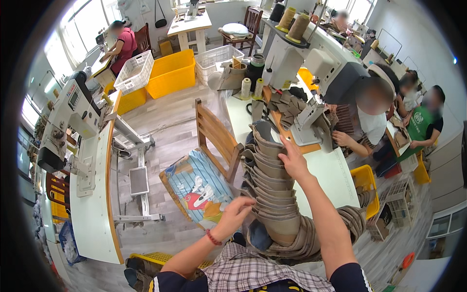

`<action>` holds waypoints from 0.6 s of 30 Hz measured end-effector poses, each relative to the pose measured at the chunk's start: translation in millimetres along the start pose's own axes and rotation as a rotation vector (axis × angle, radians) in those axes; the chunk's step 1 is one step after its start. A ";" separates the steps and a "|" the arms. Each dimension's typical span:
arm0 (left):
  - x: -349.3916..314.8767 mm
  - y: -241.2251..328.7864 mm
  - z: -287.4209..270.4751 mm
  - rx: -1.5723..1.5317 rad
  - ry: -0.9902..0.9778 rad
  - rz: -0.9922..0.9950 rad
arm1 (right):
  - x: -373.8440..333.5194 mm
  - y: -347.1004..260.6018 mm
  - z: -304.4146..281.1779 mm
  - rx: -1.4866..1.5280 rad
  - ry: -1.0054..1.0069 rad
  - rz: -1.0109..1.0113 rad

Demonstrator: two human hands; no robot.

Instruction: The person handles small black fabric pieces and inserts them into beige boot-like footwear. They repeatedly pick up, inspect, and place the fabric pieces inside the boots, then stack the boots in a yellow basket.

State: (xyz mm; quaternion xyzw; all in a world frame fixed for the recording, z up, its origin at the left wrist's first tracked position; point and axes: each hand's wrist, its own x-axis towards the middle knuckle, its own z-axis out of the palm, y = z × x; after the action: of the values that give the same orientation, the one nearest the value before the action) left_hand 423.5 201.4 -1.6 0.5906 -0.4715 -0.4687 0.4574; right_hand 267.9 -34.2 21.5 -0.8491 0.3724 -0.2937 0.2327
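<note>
In front of me a long curved stack of nested tan-grey shoe uppers (pixel 277 194) runs along the edge of a pale sewing table (pixel 326 180). Dark blue lining shows inside some of them. My left hand (pixel 236 214), with a red bead bracelet at the wrist, has its fingers bent together at the stack's left edge, closed on the rim of an upper. Against the stack's far right side rests my right hand (pixel 294 160), its fingers stretched out and apart. A checked apron (pixel 248 267) covers my lap.
A wooden chair (pixel 214 131) with a printed cushion stands left of the stack. Beyond the stack are scissors (pixel 250 111), thread cones (pixel 296 27), loose cut pieces (pixel 287 104) and a sewing machine (pixel 309 119). A co-worker's hand (pixel 344 139) works at the machine's right. Yellow bins (pixel 170 73) stand behind.
</note>
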 end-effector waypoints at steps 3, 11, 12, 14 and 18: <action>46.5 25.8 9.6 0.558 0.224 0.527 | 36.9 57.3 10.1 0.265 -0.342 0.205; 106.7 27.7 20.7 0.787 0.294 0.530 | 45.6 48.7 -1.6 0.486 -0.453 0.260; 107.6 31.9 21.7 0.786 0.295 0.510 | 40.9 50.1 -0.5 0.480 -0.389 0.235; 110.3 35.1 22.1 0.758 0.316 0.554 | 35.9 47.8 0.8 0.458 -0.269 0.228; 115.6 34.2 19.4 0.685 0.411 0.553 | 38.6 30.0 -10.1 0.305 -0.086 0.125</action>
State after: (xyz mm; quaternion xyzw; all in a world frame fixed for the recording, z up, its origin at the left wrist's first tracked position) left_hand 413.4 80.9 15.1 0.6400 -0.6380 -0.0209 0.4277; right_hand 267.5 -84.1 22.9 -0.7909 0.3653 -0.2951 0.3923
